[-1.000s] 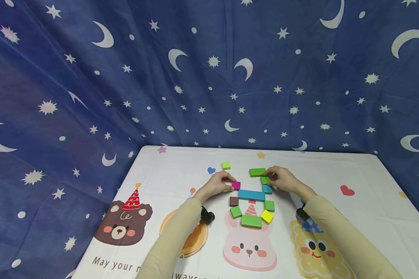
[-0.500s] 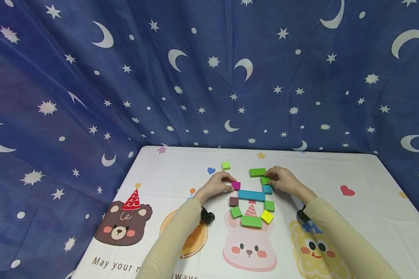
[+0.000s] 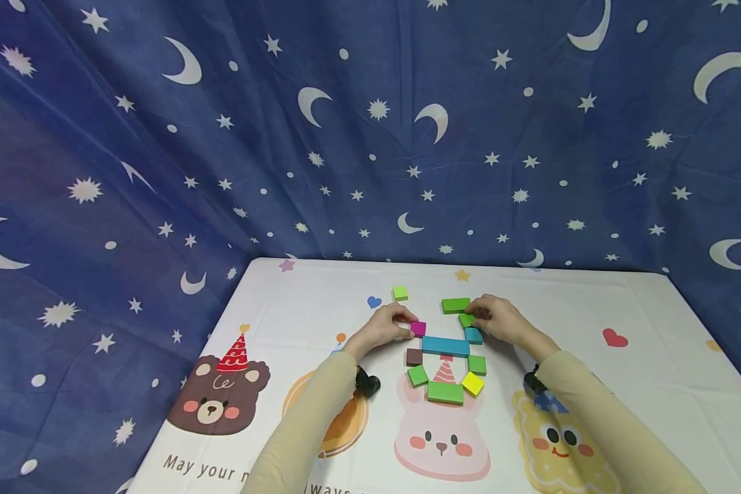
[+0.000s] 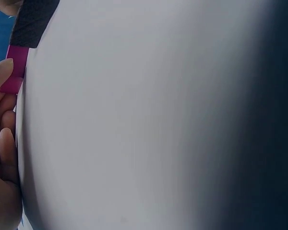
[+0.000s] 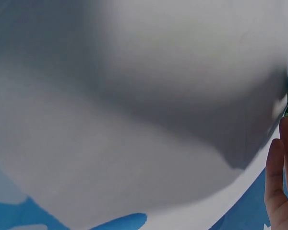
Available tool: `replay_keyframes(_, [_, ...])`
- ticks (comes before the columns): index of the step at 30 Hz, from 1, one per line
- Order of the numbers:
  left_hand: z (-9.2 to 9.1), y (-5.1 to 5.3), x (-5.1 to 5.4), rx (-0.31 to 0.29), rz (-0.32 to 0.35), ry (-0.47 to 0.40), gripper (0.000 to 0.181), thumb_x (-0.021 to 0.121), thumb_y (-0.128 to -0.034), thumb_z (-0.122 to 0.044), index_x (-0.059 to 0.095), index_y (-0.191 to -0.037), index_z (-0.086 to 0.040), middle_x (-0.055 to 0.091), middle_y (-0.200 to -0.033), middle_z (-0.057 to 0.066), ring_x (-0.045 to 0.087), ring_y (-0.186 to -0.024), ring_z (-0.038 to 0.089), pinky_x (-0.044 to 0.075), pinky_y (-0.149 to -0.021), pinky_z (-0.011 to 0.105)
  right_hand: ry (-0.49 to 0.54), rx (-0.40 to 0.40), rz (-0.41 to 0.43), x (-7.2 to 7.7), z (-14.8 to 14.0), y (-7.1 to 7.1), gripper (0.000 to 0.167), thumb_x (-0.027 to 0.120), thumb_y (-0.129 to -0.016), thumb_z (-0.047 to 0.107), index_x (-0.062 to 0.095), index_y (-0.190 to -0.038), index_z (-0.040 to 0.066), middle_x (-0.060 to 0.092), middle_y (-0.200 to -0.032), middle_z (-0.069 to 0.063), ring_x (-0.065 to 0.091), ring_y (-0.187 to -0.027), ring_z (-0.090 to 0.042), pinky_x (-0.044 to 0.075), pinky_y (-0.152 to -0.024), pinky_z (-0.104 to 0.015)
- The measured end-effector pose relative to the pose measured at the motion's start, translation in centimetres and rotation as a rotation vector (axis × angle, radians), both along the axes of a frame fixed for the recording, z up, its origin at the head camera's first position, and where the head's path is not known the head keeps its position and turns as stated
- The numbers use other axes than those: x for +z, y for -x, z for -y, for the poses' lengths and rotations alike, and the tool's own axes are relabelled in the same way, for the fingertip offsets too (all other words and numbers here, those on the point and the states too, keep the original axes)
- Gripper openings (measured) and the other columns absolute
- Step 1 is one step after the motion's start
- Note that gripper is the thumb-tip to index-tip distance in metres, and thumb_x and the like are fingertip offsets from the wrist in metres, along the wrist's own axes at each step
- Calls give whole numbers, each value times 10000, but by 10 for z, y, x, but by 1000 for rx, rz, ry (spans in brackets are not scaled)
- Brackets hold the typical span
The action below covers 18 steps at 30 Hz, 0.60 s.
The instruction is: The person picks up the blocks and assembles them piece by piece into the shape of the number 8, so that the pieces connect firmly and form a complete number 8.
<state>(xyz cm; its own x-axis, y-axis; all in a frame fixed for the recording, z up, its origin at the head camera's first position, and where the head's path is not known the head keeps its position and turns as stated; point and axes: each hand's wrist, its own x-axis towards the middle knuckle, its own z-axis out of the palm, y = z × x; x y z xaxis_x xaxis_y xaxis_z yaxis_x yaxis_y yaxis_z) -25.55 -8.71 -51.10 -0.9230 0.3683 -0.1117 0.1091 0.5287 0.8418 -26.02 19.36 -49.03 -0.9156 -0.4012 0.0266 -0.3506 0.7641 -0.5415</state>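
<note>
Colourful blocks lie in a ring-like outline on the table in the head view. My left hand (image 3: 383,329) pinches a magenta block (image 3: 418,329) at the outline's left side; the left wrist view shows the thumb on that magenta block (image 4: 12,86). On the other side, my right hand (image 3: 503,320) holds a small green block (image 3: 466,320) with its fingertips, partly covering it. This block sits askew between a long green block (image 3: 455,306) above and a teal block (image 3: 473,335) below. A long blue block (image 3: 445,346) spans the middle.
Below the blue bar are a brown block (image 3: 414,357), a yellow block (image 3: 472,384), a long green block (image 3: 445,392) and smaller green ones. A lime block (image 3: 400,293) lies apart at the back left. The white tablecloth (image 3: 654,384) has printed cartoons; a starry curtain (image 3: 370,137) hangs behind.
The small green block at my right fingertips has turned slightly and shifted a little left. My left hand and the magenta block have stayed in place.
</note>
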Motion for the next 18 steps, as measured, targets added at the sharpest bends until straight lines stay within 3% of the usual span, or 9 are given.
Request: replay_keyframes(18, [2, 3, -2, -13, 3, -4, 295, 780, -749, -69, 714, -1035, -100, 625, -1049, 53, 550, -917, 109, 454, -847, 233, -30, 12, -15, -1, 2, 2, 219, 670, -840, 1, 696, -1053, 43, 645, -934, -72, 553, -826, -181, 491, -776, -380])
